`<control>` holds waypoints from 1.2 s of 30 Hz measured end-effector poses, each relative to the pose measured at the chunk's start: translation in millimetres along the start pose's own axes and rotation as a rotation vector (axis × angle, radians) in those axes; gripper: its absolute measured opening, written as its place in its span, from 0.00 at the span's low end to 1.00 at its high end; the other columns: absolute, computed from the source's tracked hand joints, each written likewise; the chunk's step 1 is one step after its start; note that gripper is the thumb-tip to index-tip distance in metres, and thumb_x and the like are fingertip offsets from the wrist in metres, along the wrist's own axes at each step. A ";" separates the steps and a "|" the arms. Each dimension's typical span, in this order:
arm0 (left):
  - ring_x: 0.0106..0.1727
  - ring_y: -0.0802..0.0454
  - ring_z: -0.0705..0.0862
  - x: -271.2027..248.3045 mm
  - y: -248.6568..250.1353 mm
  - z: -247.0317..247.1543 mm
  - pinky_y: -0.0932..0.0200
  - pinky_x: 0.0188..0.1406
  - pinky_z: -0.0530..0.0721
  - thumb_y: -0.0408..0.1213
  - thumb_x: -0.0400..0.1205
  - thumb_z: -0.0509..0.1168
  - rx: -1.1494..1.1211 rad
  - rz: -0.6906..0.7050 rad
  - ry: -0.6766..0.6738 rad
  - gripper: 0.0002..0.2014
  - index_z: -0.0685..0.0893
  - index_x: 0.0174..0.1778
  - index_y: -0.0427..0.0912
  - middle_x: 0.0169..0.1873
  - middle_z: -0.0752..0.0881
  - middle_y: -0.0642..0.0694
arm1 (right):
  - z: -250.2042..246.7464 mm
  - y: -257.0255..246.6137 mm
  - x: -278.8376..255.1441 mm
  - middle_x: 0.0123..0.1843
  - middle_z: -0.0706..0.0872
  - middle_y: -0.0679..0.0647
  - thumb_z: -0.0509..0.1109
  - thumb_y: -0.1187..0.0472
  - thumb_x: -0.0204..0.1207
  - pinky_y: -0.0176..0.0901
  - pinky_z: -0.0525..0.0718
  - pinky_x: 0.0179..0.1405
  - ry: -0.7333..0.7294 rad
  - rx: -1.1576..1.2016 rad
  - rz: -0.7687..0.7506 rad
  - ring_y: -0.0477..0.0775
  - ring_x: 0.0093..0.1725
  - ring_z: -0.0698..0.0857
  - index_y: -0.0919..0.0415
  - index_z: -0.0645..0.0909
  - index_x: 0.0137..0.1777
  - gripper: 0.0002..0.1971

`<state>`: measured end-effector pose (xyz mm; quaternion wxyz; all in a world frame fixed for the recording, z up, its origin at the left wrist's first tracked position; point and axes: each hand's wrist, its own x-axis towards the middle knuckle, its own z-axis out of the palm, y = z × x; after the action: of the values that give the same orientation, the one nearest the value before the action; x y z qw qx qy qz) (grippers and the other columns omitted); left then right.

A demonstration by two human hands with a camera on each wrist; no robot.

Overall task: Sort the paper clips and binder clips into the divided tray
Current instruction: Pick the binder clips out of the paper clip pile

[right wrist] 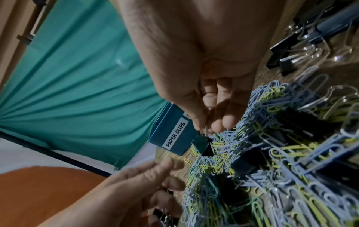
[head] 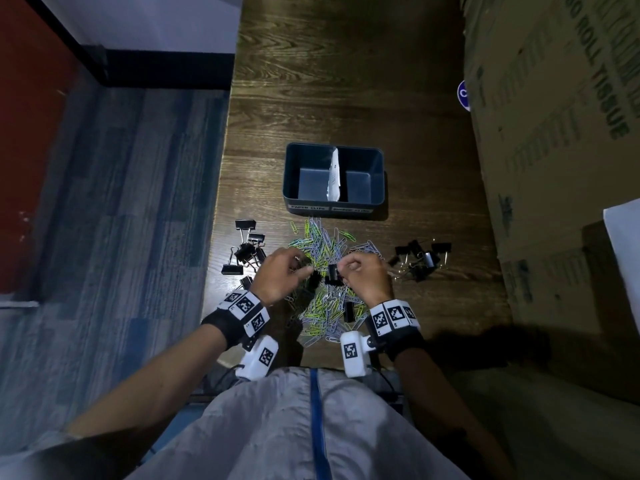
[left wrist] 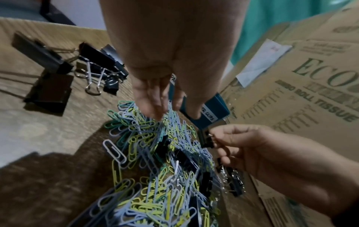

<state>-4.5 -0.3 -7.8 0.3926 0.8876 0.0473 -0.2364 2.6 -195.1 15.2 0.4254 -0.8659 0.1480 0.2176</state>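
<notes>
A dark blue divided tray (head: 377, 174) with a white paper divider stands mid-table; its front labels read PAPER CLIPS on the left (right wrist: 175, 136). In front of it lies a heap of blue, yellow and green paper clips (head: 322, 306) mixed with black binder clips. My right hand (head: 341, 270) pinches a small black binder clip (head: 332, 273) (left wrist: 205, 139) (right wrist: 202, 145) by its wire handles, just above the heap. My left hand (head: 306, 270) (left wrist: 170, 112) hovers beside it, fingers loosely bent down onto the paper clips, nothing seen between them.
Black binder clips lie in a group left of the heap (head: 246, 251) and another to its right (head: 420, 258). Large cardboard boxes (head: 554, 133) wall off the table's right side. The table's left edge (head: 218, 202) drops to blue carpet.
</notes>
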 end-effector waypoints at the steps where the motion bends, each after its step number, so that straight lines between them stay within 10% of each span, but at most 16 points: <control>1: 0.40 0.57 0.85 -3.0 5.1 2.1 0.62 0.37 0.81 0.49 0.81 0.69 -0.054 0.060 -0.067 0.17 0.80 0.62 0.46 0.47 0.85 0.50 | 2.2 -1.0 -1.2 0.42 0.89 0.50 0.74 0.65 0.78 0.34 0.83 0.37 -0.016 0.012 -0.011 0.50 0.43 0.88 0.58 0.89 0.46 0.03; 5: 0.32 0.57 0.86 -1.8 7.0 9.0 0.58 0.27 0.87 0.36 0.82 0.69 -0.212 0.050 -0.212 0.07 0.82 0.54 0.42 0.40 0.84 0.44 | 10.5 -4.5 -2.5 0.43 0.89 0.57 0.75 0.68 0.77 0.37 0.87 0.34 -0.132 0.149 -0.028 0.51 0.37 0.87 0.62 0.88 0.49 0.04; 13: 0.42 0.47 0.86 32.4 -41.2 -46.0 0.54 0.45 0.85 0.39 0.79 0.72 -0.062 -0.223 0.220 0.06 0.87 0.50 0.44 0.41 0.89 0.44 | -6.4 24.2 16.6 0.47 0.90 0.51 0.70 0.68 0.80 0.37 0.80 0.43 0.129 -0.133 -0.014 0.47 0.42 0.84 0.59 0.89 0.50 0.07; 22: 0.43 0.39 0.90 61.0 -66.8 -64.0 0.44 0.46 0.90 0.38 0.79 0.72 -0.110 -0.431 0.291 0.07 0.87 0.51 0.42 0.44 0.90 0.36 | -9.5 51.7 34.5 0.70 0.80 0.52 0.75 0.68 0.76 0.57 0.87 0.57 0.155 -0.390 0.039 0.58 0.60 0.84 0.51 0.83 0.65 0.19; 30: 0.50 0.37 0.83 30.9 -30.8 -41.7 0.44 0.44 0.84 0.37 0.79 0.68 0.382 -0.003 0.336 0.15 0.76 0.60 0.41 0.53 0.83 0.39 | -0.7 42.4 37.4 0.72 0.72 0.57 0.76 0.65 0.77 0.56 0.81 0.67 0.096 -0.450 -0.012 0.60 0.70 0.75 0.53 0.79 0.74 0.25; 36: 0.53 0.44 0.83 7.1 -9.5 9.3 0.58 0.44 0.85 0.34 0.77 0.71 0.540 0.295 -0.054 0.27 0.72 0.72 0.43 0.62 0.75 0.41 | 8.6 49.7 30.5 0.72 0.75 0.56 0.76 0.55 0.76 0.57 0.86 0.61 0.026 -0.459 -0.089 0.59 0.65 0.81 0.50 0.79 0.68 0.21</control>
<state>-4.3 -1.2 -22.9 0.1737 0.9505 -0.1569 -0.2044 4.7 -219.8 -38.2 0.2248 -0.9483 0.0617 0.2156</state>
